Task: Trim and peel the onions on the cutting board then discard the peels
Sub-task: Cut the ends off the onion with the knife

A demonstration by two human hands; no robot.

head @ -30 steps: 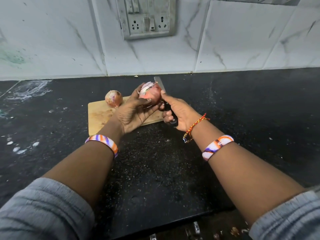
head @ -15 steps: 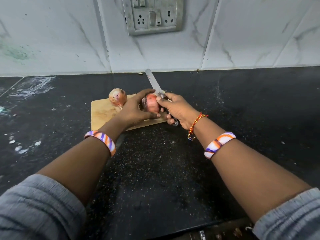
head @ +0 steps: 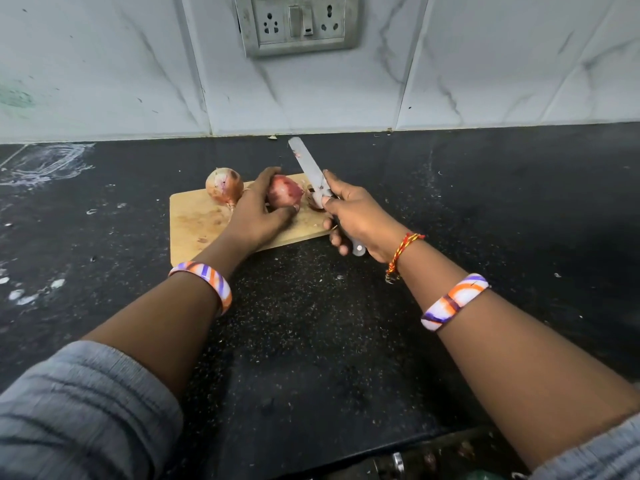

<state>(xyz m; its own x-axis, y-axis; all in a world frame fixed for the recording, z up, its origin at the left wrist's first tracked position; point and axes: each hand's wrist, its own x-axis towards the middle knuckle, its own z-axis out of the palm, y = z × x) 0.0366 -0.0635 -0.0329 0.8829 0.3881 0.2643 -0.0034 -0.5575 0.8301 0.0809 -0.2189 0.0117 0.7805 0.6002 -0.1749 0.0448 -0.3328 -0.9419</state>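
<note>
A wooden cutting board [head: 194, 220] lies on the black counter. My left hand [head: 258, 216] grips a reddish, partly peeled onion [head: 284, 196] down on the board. A second onion [head: 224, 185] with its papery skin on sits at the board's far left corner. My right hand [head: 356, 216] grips a knife [head: 310, 166] by the handle, index finger along the blade, which points up and away just right of the held onion. A scrap of peel [head: 316, 204] lies on the board between the onion and my right hand.
The black speckled counter [head: 311, 323] runs to a white marble-tiled wall with a socket plate [head: 298, 24]. White smears mark the counter at the left [head: 45, 164]. The counter's front edge lies near my elbows.
My left hand has lowered the onion from mid-air onto the board. The knife came off the onion and now stands to its right, and a piece of peel lies on the board.
</note>
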